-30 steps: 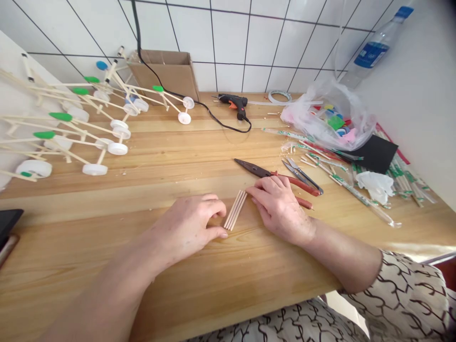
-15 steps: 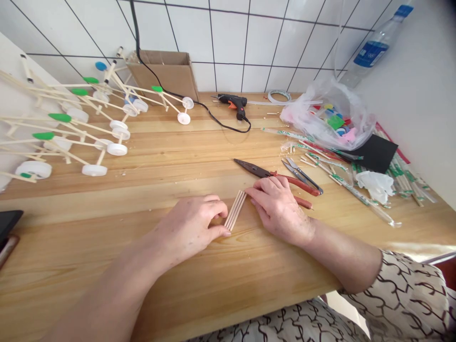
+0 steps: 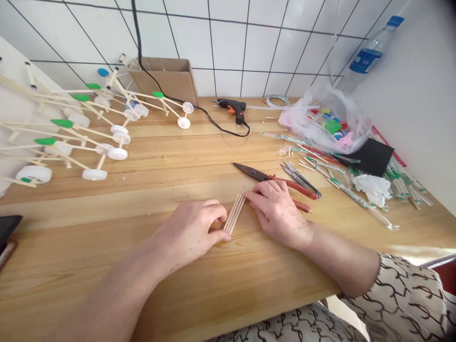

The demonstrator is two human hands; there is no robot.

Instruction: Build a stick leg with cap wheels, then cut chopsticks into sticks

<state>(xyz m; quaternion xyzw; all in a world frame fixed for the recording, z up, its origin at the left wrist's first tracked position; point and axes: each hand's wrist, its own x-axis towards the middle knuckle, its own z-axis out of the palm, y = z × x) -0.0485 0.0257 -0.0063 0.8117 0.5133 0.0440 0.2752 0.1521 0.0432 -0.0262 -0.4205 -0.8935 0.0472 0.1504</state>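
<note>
Several short wooden sticks (image 3: 235, 214) lie side by side on the wooden table (image 3: 199, 294), slanted between my hands. My left hand (image 3: 192, 228) has its thumb at their lower end and its curled fingers by their left side, closed around that edge. With fingers pressed together, my right hand (image 3: 278, 213) touches the upper right end of the sticks. Long-nosed pliers (image 3: 252, 172) with red handles lie just beyond my right hand, partly hidden by it. Small snips (image 3: 302, 178) rest beside the pliers.
Stick frames with white wheels (image 3: 94, 175) fill the back left, before a cardboard box (image 3: 167, 80). A black glue gun (image 3: 233, 107) and tape roll (image 3: 278, 101) lie at the back. A plastic bag (image 3: 324, 118), wrapped sticks (image 3: 402, 178) and a bottle (image 3: 370, 54) are at right.
The view has shifted slightly, so the things at the back appear a little lower. Both hands stay at the sticks with almost the same grip.
</note>
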